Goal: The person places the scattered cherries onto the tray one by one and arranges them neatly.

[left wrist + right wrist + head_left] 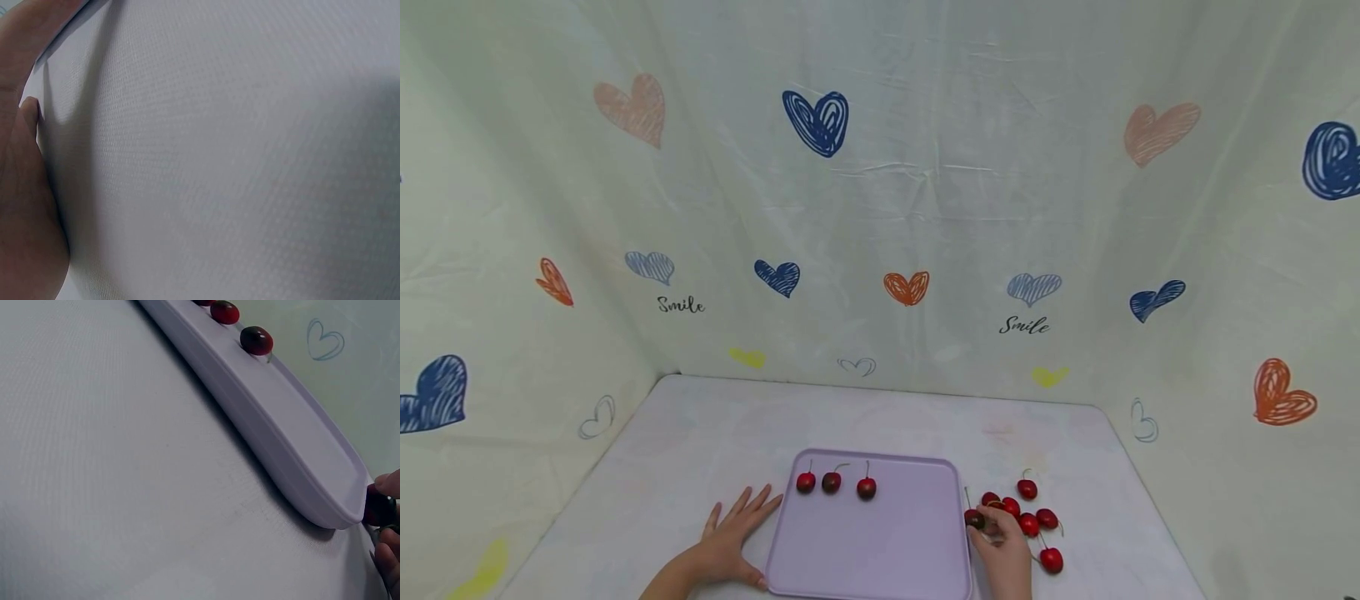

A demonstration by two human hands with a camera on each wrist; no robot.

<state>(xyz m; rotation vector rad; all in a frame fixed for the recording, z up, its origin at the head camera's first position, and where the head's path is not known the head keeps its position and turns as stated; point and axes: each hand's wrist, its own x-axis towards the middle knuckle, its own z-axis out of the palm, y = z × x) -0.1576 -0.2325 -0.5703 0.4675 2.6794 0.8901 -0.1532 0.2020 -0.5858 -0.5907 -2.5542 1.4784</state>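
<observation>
A lilac rectangular tray (902, 550) lies on the table, with three red cherries spaced along its far left part: a left cherry (806, 482), a middle cherry (831, 482) and a right cherry (867, 488). My left hand (730, 542) rests with spread fingers at the tray's left side, fingertips and thumb by the rim. Just beyond the right rim, my right hand (1007, 550) pinches a dark red cherry (973, 518), its stem pointing up. In the right wrist view that dark cherry (379, 506) is between thumb and fingers beside the tray corner.
Several loose cherries (1028, 524) lie in a group to the right of my right hand, one cherry (1027, 488) farther back and another (1051, 560) nearer. A pale cloth covers the table (715, 433). Behind it hangs a curtain (925, 192) printed with hearts.
</observation>
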